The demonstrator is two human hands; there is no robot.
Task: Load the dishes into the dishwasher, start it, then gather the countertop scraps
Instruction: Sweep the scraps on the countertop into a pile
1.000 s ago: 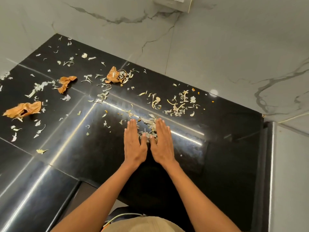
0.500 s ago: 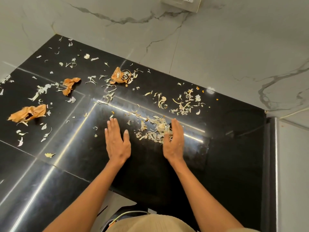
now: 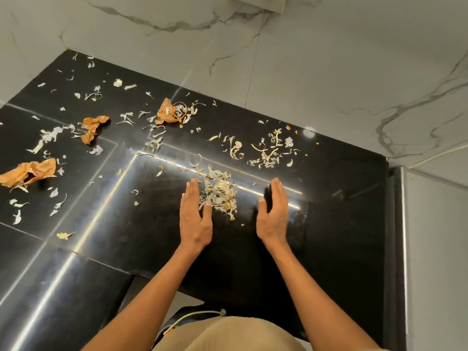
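Both hands have drawn apart since a moment ago; left hand (image 3: pixel 195 219) touches the scrap pile (image 3: pixel 220 195) on the worktop (image 3: pixel 329 224), grip wide; right hand (image 3: pixel 274 214) stands right of it, apart, grip wide.

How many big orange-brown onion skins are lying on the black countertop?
3: one crumpled orange-brown skin at the far left edge, one smaller twisted skin further back on the left, one curled skin near the back centre. None seems hidden.

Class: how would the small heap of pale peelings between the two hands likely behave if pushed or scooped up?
The heap of peelings looks thin and papery, so probably very light and floppy. On the glossy black counter it should slide easily, though loose flakes would likely scatter.
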